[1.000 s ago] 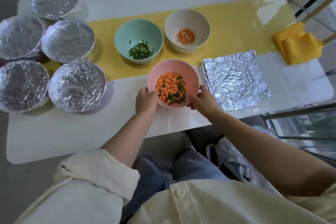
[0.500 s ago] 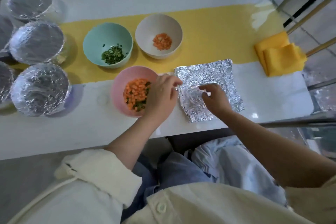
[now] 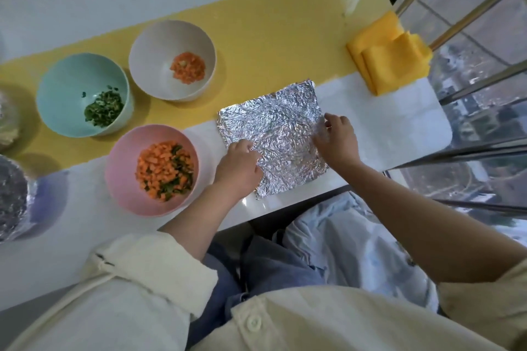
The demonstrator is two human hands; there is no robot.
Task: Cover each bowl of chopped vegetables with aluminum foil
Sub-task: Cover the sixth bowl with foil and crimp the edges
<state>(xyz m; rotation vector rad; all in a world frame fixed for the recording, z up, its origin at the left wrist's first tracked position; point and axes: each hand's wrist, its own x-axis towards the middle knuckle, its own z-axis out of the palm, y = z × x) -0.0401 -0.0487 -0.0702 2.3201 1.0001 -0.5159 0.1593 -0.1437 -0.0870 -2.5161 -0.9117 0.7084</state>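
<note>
At the far left a foil-covered bowl [image 3: 11,199] sits half out of view, so the job looks well along. Three bowls stand open: the teal bowl [image 3: 57,88] with chopped greens, the white bowl [image 3: 159,43] behind it with diced carrot, and the pink bowl [image 3: 119,179] nearest the person, holding carrot mixed with greens.

The pink bowl sits just beside the left hand [image 3: 239,162], and that closeness is my first worry. A quick swing of the forearm while lifting a sheet could knock its rim and scatter the pieces.

The left hand's fingers are bent, with the tips down on the left edge of the foil [image 3: 273,134]. I cannot tell whether they pinch a sheet or only press on it. The foil lies flat and crinkled on the tabletop [image 3: 385,134], partly over the yellow runner [image 3: 256,45], and it looks like a stack.

The right hand [image 3: 336,139] pinches at the foil's right edge. If the sheets cling, two may come up together. Thin, creased foil could also tear if the hands pull apart unevenly. The stack's near corner sits close to the tabletop's edge, so a careless tug might slide it off.

Further right a folded yellow cloth [image 3: 390,60] lies well clear of the work.
</note>
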